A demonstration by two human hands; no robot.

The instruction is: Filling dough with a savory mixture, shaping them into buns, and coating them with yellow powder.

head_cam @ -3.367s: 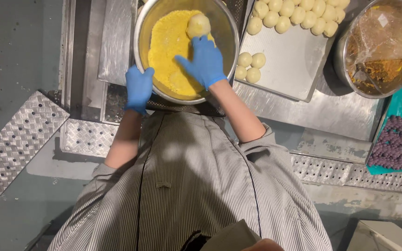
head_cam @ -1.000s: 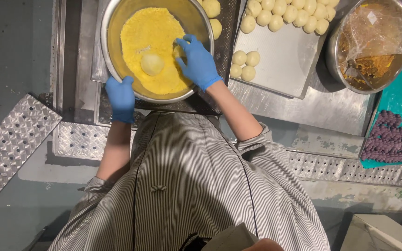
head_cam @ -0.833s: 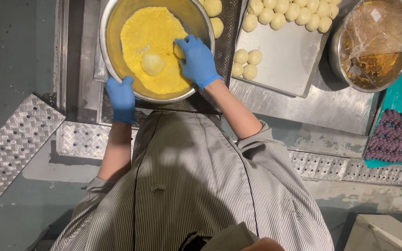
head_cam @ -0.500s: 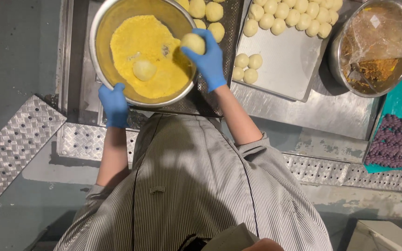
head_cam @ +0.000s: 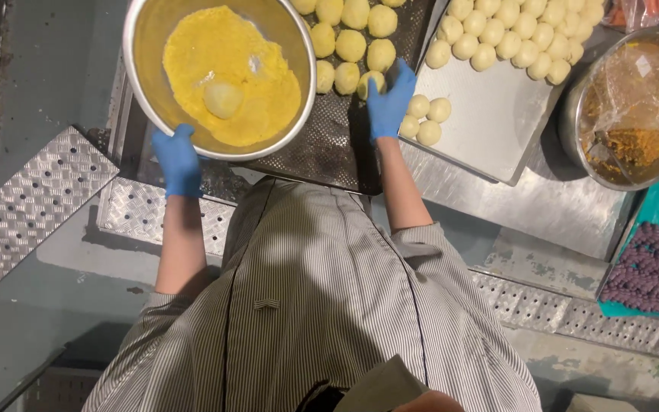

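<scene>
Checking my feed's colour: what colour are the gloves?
Blue, both gloves, clear in the head view.

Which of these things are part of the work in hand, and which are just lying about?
In use: steel bowl of yellow batter, held by left hand; ball in batter; coated ball under right hand; dark perforated tray; plain balls on steel tray.

Lying about: film-covered bowl; purple mat.

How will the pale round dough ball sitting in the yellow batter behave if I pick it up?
The pale round dough ball lies half-coated in yellow batter, so it is probably slick. It looks soft, so a hard squeeze may dent it. Being round, it would likely roll down the steel mixing bowl, whose rim the left hand grips.
</scene>
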